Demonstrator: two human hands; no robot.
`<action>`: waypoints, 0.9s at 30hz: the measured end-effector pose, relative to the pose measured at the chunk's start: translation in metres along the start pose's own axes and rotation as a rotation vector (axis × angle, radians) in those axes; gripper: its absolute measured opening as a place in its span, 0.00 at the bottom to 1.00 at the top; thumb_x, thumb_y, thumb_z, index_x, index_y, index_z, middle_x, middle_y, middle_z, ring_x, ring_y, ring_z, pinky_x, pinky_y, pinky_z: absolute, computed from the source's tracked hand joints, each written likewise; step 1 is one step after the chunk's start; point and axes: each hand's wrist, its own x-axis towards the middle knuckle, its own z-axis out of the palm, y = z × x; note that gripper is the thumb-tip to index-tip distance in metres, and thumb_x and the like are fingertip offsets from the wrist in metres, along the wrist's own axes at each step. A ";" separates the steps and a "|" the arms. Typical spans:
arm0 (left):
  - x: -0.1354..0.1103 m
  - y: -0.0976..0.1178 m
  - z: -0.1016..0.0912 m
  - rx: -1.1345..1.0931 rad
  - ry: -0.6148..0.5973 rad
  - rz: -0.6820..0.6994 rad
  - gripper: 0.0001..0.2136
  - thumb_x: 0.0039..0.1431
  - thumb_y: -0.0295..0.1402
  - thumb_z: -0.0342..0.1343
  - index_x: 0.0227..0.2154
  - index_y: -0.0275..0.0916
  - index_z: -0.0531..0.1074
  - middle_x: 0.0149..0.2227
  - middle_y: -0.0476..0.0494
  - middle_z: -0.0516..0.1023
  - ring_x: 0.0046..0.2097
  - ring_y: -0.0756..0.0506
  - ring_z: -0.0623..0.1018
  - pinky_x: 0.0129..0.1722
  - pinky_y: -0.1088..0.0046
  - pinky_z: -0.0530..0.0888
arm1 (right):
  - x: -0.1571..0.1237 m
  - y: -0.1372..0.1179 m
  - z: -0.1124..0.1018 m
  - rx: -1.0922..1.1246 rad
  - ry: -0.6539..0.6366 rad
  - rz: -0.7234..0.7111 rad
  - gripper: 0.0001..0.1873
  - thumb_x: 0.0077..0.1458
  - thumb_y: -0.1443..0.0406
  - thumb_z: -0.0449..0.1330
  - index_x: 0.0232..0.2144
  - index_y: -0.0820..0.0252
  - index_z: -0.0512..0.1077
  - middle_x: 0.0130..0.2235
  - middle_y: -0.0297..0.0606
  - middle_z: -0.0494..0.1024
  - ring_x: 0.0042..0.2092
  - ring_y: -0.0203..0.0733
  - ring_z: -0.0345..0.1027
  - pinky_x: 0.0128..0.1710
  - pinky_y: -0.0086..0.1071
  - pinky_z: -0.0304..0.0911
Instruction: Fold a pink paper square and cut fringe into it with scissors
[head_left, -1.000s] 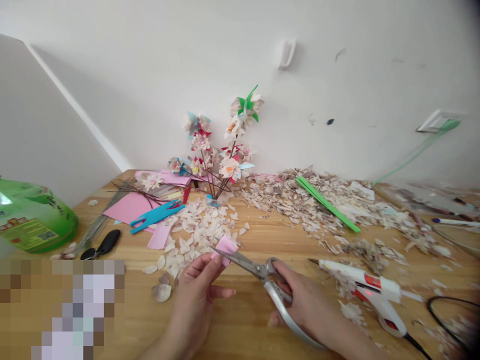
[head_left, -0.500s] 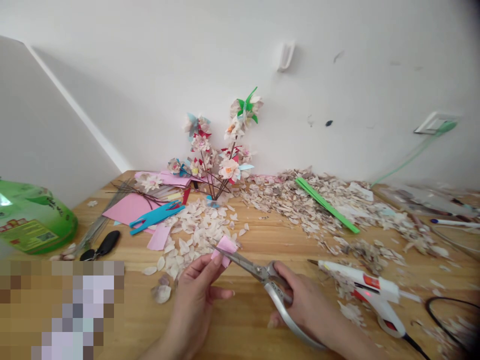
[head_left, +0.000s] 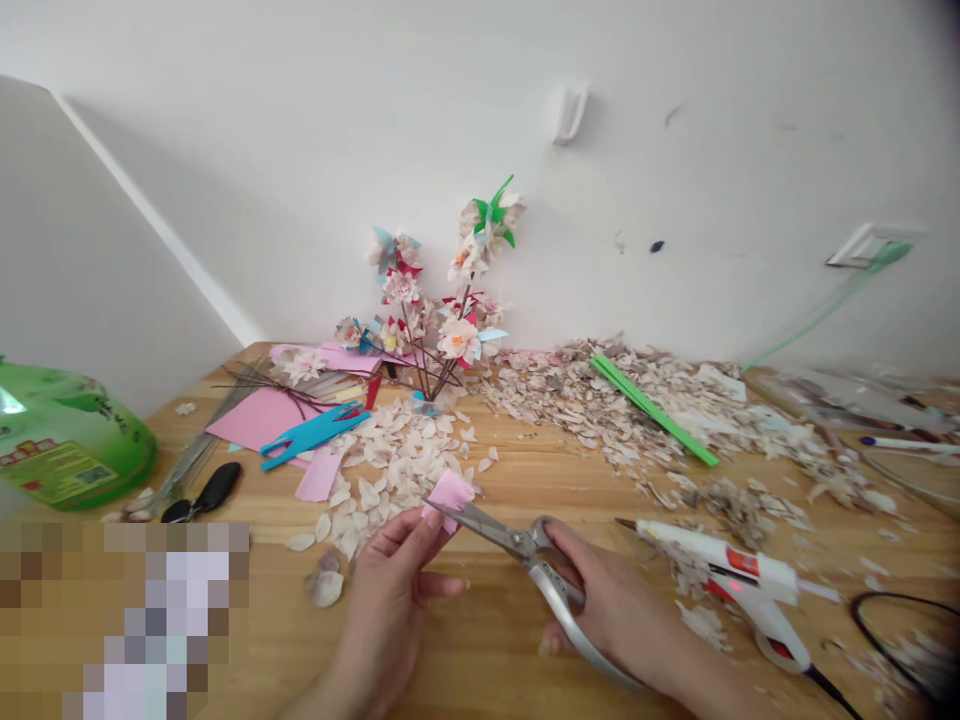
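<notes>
My left hand (head_left: 397, 590) pinches a small pink piece of crepe-like paper (head_left: 454, 490) between thumb and fingers. My right hand (head_left: 604, 605) has its fingers through the handles of silver-grey scissors (head_left: 517, 542). Their blades point left and cross over the paper just above my left thumb; whether they cut into it I cannot tell. Behind the paper lies a spread of pale dried petals (head_left: 401, 445). A bunch of handmade flowers (head_left: 459, 340) on dark stems stands upright beyond them, against the wall.
A white glue gun (head_left: 750, 570) with a small red light lies at right, its cord trailing. Petal heaps (head_left: 600, 400) and a green strip (head_left: 652, 410) lie behind. At left are pink paper (head_left: 247, 425), blue strips (head_left: 315, 436), a black key fob (head_left: 217, 487) and a green bottle (head_left: 75, 440).
The scissor blades have closed slightly and lie lower across the pink paper, more of which shows above them. Both hands stay almost in place.
</notes>
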 end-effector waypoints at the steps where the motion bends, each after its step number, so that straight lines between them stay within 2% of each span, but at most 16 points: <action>1: 0.000 0.000 0.000 -0.004 0.003 0.001 0.09 0.38 0.33 0.65 0.24 0.37 0.74 0.28 0.48 0.76 0.34 0.47 0.76 0.15 0.81 0.73 | 0.000 0.000 0.000 0.000 0.002 -0.002 0.32 0.31 0.55 0.67 0.40 0.54 0.62 0.40 0.37 0.74 0.39 0.48 0.67 0.34 0.30 0.56; 7: 0.000 0.000 0.001 -0.002 0.024 -0.012 0.10 0.36 0.33 0.66 0.24 0.37 0.74 0.27 0.47 0.77 0.35 0.46 0.77 0.15 0.81 0.73 | 0.001 0.000 0.000 0.015 0.005 0.002 0.30 0.30 0.53 0.67 0.36 0.54 0.62 0.38 0.35 0.74 0.37 0.46 0.67 0.31 0.29 0.55; 16: 0.000 0.000 0.001 0.009 0.017 -0.013 0.09 0.37 0.33 0.66 0.24 0.37 0.75 0.28 0.47 0.78 0.36 0.45 0.77 0.15 0.81 0.73 | 0.003 0.004 0.005 0.009 0.011 0.005 0.26 0.31 0.52 0.67 0.31 0.53 0.60 0.24 0.26 0.68 0.25 0.38 0.59 0.23 0.26 0.47; 27: 0.000 0.001 0.002 0.007 0.012 -0.021 0.09 0.38 0.32 0.65 0.26 0.37 0.75 0.28 0.47 0.78 0.37 0.45 0.77 0.15 0.81 0.73 | 0.004 0.006 0.007 0.040 0.041 0.028 0.25 0.28 0.53 0.69 0.27 0.53 0.61 0.21 0.24 0.65 0.23 0.34 0.55 0.21 0.25 0.46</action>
